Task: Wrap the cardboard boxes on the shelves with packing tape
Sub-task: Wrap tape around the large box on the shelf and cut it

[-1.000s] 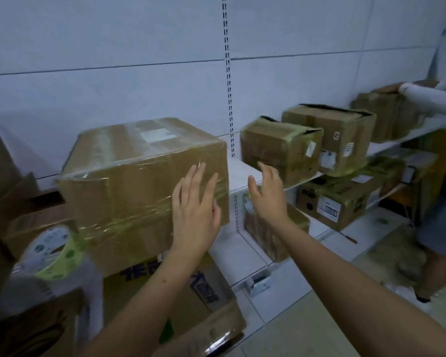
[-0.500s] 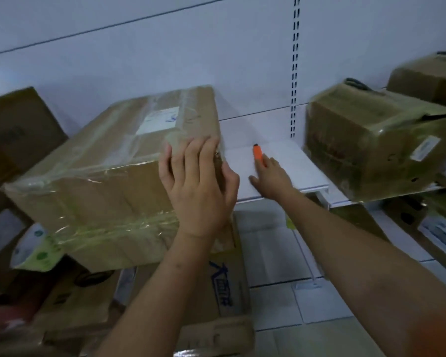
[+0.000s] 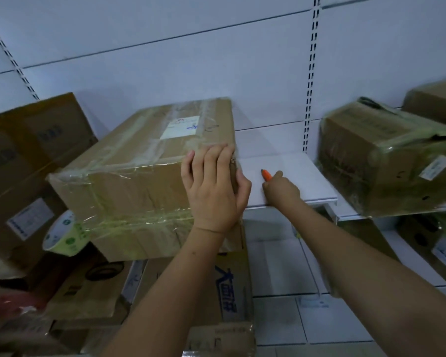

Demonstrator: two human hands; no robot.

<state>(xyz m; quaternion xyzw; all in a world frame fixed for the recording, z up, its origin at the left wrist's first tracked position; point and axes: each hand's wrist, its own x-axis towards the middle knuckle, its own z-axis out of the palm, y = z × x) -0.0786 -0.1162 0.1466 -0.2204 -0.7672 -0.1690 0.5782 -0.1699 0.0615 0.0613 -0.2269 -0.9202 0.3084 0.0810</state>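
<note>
Hands are placed thus: the left hand (image 3: 214,186) is pressed flat on the taped cardboard box (image 3: 144,176); an orange cutter (image 3: 266,174) is gripped by the right hand (image 3: 281,188) on the shelf (image 3: 294,171). Wrapping appears nearly complete; the tape roll (image 3: 65,234) hangs uncut.

A taped box (image 3: 144,173) sits on the shelf (image 3: 291,176), a tape roll (image 3: 65,234) at its left, a second wrapped box (image 3: 386,161) to its right.
</note>
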